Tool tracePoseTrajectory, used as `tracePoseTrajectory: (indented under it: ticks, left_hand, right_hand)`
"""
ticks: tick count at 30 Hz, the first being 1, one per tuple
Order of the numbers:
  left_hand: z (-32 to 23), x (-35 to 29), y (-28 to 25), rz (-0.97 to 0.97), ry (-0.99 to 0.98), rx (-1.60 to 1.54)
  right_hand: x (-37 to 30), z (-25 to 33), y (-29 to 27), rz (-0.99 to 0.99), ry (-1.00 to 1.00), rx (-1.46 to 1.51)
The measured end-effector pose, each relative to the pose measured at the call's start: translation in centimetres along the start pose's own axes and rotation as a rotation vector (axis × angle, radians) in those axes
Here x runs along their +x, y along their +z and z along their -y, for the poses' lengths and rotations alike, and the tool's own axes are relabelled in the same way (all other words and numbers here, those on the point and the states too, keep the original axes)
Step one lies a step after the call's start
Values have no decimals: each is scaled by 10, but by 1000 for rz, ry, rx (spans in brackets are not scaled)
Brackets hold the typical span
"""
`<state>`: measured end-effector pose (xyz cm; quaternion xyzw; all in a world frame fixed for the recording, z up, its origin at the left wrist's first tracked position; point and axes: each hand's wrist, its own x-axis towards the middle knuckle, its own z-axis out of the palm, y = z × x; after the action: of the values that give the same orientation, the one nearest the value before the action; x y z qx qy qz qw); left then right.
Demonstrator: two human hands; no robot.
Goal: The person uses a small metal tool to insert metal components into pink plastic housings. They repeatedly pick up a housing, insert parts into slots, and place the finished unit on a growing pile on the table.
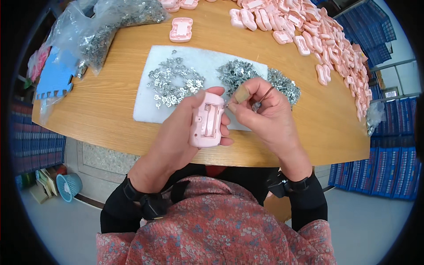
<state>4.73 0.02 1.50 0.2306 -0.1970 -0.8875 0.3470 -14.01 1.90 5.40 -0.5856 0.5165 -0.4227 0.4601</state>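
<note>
Pink plastic casing [206, 126] is resting in the person's left hand [179, 128], which is closing snugly around it, thumb along the near-left edge and fingertips showing past the right side. It is sitting above the front edge of the wooden table [106, 104], its long open compartment facing up and a coil spring [206, 107] showing near the top of that recess. The right hand [269, 121] is keeping a narrow pinch of thumb and forefinger just beside the casing's upper right edge, holding a tiny part [227, 106] too small to identify. A tan wrap [242, 93] is covering part of a finger on that hand. Beyond both hands, a white foam sheet [143, 104] is lying on the table, bearing loose silver metal pieces [172, 81] on its left and a denser metal heap [238, 73] nearer the middle; another metal heap [289, 88] is lying at its right edge. One separate casing [181, 30] is lying beyond the sheet, while many pink casings [342, 64] are spreading along the table's far right. At the far left, a clear plastic bag [101, 39] is holding more metal pieces beside a blue foam mat [53, 75]. Blue trays [377, 172] are standing on the floor to the right.
</note>
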Motion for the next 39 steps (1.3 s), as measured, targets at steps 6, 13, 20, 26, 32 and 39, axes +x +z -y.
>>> tracePoseTrajectory:
  ticks: [6,13,20,26,32,39]
  left_hand:
    - [9,2,2,-3,-58,-36]
    - [15,7,6,-90,-75,47]
    - [13,7,-3,-63,-70,51]
    - [17,9,-1,-46,-52,132]
    - [22,8,9,-82,-42,197]
    - [19,8,8,-42,-82,183]
  right_hand:
    - [-1,-2,9,-61,-152,-308]
    - [0,-8,9,-51,-492,-750]
    - [-6,-10,2,-123,-241,-554]
    - [-9,1,4,-77,-248,-558]
    - [-11,-5,5,-22,-442,-690]
    - [-13,-11,3,-84,-396,-613]
